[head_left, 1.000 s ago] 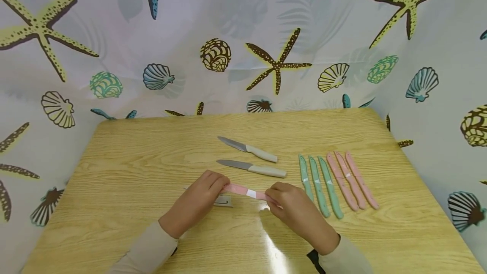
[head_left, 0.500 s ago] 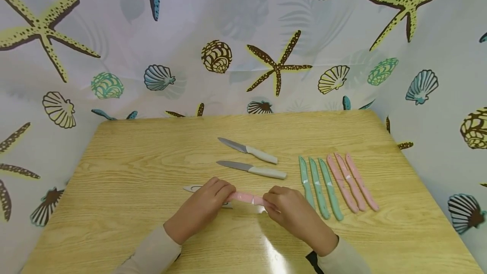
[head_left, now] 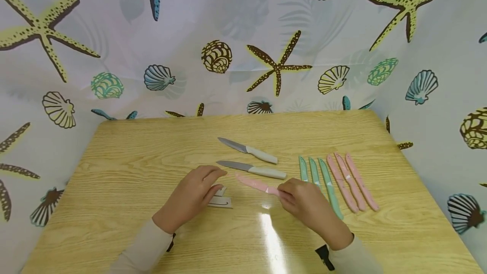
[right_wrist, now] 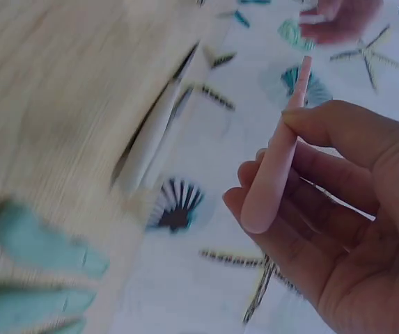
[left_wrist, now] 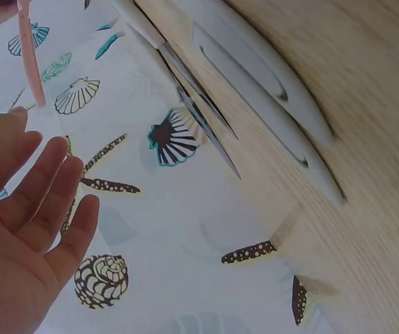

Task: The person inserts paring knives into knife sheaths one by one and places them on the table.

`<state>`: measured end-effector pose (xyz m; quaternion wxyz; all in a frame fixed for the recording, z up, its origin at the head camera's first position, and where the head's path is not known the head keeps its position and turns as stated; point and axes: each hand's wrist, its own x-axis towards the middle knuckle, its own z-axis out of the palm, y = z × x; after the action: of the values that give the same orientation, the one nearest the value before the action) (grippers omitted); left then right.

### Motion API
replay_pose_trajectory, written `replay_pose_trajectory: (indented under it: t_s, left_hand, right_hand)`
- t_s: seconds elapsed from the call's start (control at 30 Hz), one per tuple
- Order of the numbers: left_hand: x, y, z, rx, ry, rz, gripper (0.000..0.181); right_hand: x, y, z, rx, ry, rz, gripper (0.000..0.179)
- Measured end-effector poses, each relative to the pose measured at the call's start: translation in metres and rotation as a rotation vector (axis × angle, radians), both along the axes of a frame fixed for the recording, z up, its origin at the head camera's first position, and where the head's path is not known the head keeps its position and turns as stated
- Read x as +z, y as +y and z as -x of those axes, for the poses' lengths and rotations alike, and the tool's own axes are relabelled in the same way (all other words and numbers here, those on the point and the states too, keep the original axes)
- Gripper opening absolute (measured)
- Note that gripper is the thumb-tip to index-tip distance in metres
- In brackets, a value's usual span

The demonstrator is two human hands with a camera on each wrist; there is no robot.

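Note:
My right hand (head_left: 310,204) pinches the handle of a pink knife (head_left: 256,184), whose blade part is covered by a pink sheath. The knife is raised over the middle of the table, tip pointing left. In the right wrist view, thumb and fingers grip its smooth pink handle (right_wrist: 265,195). My left hand (head_left: 192,195) hovers just left of the sheath tip, apart from it. Its fingers are loosely extended with nothing between them, as the left wrist view shows of the palm (left_wrist: 18,264). Beneath it lie two white knife sheaths (head_left: 220,202), partly hidden by the hand.
Two unsheathed knives with white handles (head_left: 261,154) lie behind the hands, blades pointing left. To the right, three green sheathed knives (head_left: 330,191) and three pink ones (head_left: 359,183) lie in a row. A shell-patterned cloth (head_left: 236,83) surrounds the wooden table (head_left: 133,155).
Both hands were on the pink knife before. My left hand has let go of the sheath end and drawn back left; my right hand has moved slightly right with the knife.

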<state>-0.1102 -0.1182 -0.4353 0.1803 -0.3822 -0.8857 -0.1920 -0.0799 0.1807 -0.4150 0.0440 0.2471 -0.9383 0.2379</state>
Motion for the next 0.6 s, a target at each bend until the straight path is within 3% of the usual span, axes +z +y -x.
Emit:
replay_pose_trajectory:
  t_s: [0.13,0.27,0.47,0.6]
  left_hand:
    - [0.0,-0.014,0.007,0.065,-0.029,0.032,0.025]
    - [-0.008,-0.026,0.012,0.11,-0.058,0.079,0.022]
    - [-0.018,-0.039,0.016,0.145,-0.097,0.138,0.021]
    - [-0.022,-0.041,0.017,0.155,-0.124,0.172,0.02]
  right_hand:
    - [0.003,0.035,0.003,-0.139,0.007,-0.013,0.012]
    - [0.007,0.079,0.003,-0.269,0.04,-0.029,0.018]
    - [0.004,0.14,-0.003,-0.475,-0.037,-0.055,0.027]
    - [-0.004,0.174,-0.003,-0.563,-0.127,-0.107,0.029]
